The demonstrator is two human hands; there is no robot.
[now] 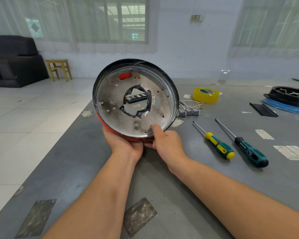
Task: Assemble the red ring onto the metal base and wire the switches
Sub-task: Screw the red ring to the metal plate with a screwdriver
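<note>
1. Left hand (126, 144) cups the red ring (110, 129) from beneath.
2. Right hand (164, 144) grips the metal base (135, 99), thumb pressed inside its rim, tilting both upright over the counter (162, 178), probably to align holes.
3. Switches (188, 112) and screwdrivers (231, 144) lie beyond, within reach.

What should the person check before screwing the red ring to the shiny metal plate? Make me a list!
1. Both hands hold the parts: ok. The left hand cups them from below, and the right hand grips the metal base with its thumb on the face.
2. Red ring sits behind the base: ok. Red shows through several holes.
3. Ring fully seated all round: cannot tell, as the base hides most of it.
4. Screwdrivers within reach: ok. The yellow-handled screwdriver and the dark green screwdriver lie on the table.
5. Screws ready: ok, a few lie near the grey switches.
6. Switches wired in: not ok, they lie loose on the table.
</note>
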